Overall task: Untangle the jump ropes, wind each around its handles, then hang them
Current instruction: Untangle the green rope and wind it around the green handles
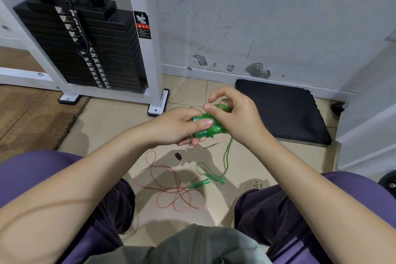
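A: Floor [100,122]: beige tile, scuffed. Brown mat [32,111] at left. Dark pad [278,111] against the wall [257,17], whose paint is chipped near the skirting.

B: Equipment?

A: White-framed weight stack [90,49], black plates, standing at the back left with a warning label [143,24] on the upright.

B: Containers?

A: None that I can see. Ropes lie loose on the tile.

B: Hands?

A: Left hand [182,126] grips a pair of green handles [206,126], thumb clamped across them. Right hand [233,118] is just beside, fingers [211,108] curled and pinching at the far end of the same bundle.

B: Rope location?

A: Green rope [227,154] hangs from the handles down to the floor. Red rope [171,186] is coiled on the tile between the knees, another pair of green handles [205,180] lying beside it.
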A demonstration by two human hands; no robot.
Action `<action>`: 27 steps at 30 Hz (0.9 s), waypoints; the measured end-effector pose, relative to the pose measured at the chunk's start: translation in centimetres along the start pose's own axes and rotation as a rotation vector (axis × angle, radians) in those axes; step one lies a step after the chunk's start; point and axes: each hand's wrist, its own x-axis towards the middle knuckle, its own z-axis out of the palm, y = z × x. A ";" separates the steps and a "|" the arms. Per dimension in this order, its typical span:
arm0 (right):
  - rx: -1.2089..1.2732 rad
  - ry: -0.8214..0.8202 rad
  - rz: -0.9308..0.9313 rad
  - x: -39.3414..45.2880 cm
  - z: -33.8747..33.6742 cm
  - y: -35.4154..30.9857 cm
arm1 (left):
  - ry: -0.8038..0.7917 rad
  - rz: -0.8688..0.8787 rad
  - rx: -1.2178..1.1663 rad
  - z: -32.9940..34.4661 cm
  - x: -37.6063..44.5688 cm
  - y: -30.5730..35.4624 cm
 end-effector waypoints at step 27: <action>0.063 -0.286 0.037 -1.4 0.8 -0.7 | 0.509 0.031 -0.239 -2.3 0.9 -0.5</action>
